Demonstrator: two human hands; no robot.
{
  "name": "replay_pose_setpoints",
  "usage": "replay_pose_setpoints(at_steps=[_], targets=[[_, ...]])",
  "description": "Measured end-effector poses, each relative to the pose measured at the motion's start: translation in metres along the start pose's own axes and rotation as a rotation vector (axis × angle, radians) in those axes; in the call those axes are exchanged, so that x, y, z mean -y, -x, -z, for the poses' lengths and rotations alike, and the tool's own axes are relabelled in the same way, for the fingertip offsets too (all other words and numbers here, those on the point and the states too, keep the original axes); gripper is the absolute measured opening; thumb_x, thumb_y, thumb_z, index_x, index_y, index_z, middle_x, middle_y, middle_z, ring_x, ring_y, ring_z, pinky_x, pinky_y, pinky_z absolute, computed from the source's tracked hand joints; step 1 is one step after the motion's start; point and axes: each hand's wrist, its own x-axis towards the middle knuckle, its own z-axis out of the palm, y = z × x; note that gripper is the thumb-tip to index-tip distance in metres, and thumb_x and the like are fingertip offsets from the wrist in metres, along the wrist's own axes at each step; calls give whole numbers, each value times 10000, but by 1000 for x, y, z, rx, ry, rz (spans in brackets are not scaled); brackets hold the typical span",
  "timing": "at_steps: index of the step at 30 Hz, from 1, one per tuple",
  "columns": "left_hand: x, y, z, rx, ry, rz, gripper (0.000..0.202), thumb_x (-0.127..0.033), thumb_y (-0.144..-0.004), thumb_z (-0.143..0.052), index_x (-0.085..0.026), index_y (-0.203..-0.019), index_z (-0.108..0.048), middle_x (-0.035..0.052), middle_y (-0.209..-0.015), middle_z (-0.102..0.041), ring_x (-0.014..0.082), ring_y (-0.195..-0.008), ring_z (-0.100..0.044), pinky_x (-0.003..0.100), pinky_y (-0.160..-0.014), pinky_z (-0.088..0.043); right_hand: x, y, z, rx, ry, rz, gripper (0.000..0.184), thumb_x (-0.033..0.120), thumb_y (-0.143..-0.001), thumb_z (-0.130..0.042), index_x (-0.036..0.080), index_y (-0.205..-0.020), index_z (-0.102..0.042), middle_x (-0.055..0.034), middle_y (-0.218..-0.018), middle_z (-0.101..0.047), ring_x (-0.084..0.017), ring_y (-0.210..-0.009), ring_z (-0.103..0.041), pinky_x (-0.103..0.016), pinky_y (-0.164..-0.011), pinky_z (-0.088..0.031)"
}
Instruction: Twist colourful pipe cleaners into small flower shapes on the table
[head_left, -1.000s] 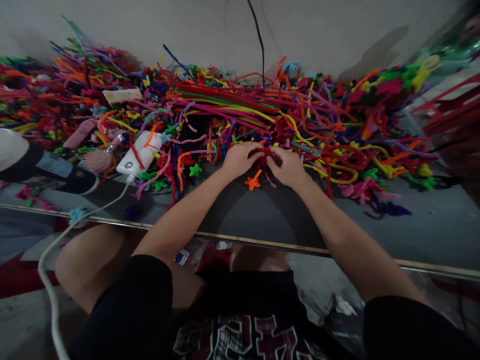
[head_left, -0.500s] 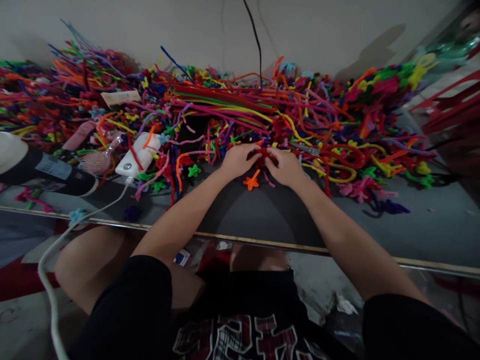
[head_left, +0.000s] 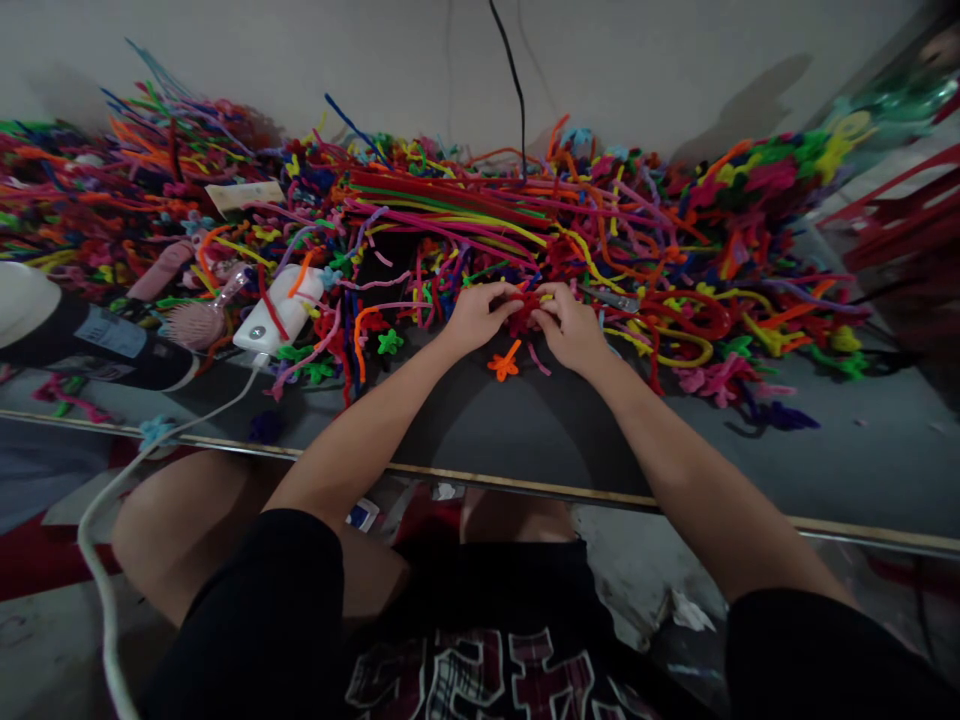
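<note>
Both my hands meet at the near edge of a big heap of coloured pipe cleaners on a dark table. My left hand and my right hand pinch a small red pipe-cleaner piece between their fingertips. A small orange pipe-cleaner flower lies on the table just below my hands. A green flower lies further left.
A white power bank with a white cable sits at the left, beside a pink hairbrush and a dark bottle. Pink and purple flowers lie at the right. A black cable hangs down the wall.
My fingers have shifted slightly upward on the red piece, with the fingertips now more raised. The arms and everything else stay where they were.
</note>
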Motion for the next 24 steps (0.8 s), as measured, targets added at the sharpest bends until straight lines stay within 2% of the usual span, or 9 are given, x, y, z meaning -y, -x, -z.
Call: replay_pose_setpoints(at_steps=[5, 11, 15, 18, 21, 24], targets=[[3, -1, -1, 64, 242, 93, 128, -265, -849, -599, -142, -839, -635, -11, -654, -607, 76, -564, -550, 212, -579, -438, 4, 0, 3, -21, -55, 6, 168, 334, -929, -467, 227, -988, -582, -35, -805, -708, -194, -737, -657, -334, -711, -479], [-3, -1, 0, 111, 447, 171, 163, -290, -871, -594, -146, -802, -624, -23, -601, -547, 61, -517, -485, 201, -495, -365, 6, -1, 4, -39, -222, -22, 156, 333, -915, -493, 210, -900, -588, -15, -731, -665, -147, -624, -599, -308, -652, -464], [-5, -1, -1, 82, 441, 188, 139, -284, -868, -591, -154, -889, -634, -28, -611, -548, 69, -517, -498, 205, -486, -378, 0, -3, 1, -106, -256, -70, 219, 412, -873, -549, 199, -842, -591, -25, -724, -658, -156, -622, -597, -319, -643, -468], [-5, -1, -2, 63, 366, 146, 159, -267, -846, -610, -161, -962, -638, -21, -651, -580, 83, -554, -542, 223, -558, -442, -3, -3, -1, -144, -208, -74, 251, 443, -860, -560, 197, -851, -607, -35, -743, -669, -171, -655, -621, -331, -658, -482], [-3, -1, -2, 72, 284, 121, 187, -267, -833, -621, -167, -991, -628, -10, -692, -612, 87, -584, -566, 232, -616, -477, -2, -2, -1, -148, -168, -75, 259, 448, -861, -560, 199, -878, -630, -37, -761, -681, -177, -668, -635, -336, -664, -497], [0, -2, -3, 79, 262, 113, 180, -268, -842, -611, -164, -990, -613, -5, -719, -621, 79, -588, -567, 219, -599, -477, 0, -1, 0, -122, -166, -87, 293, 469, -878, -534, 202, -913, -650, -37, -752, -683, -175, -655, -631, -330, -645, -501]])
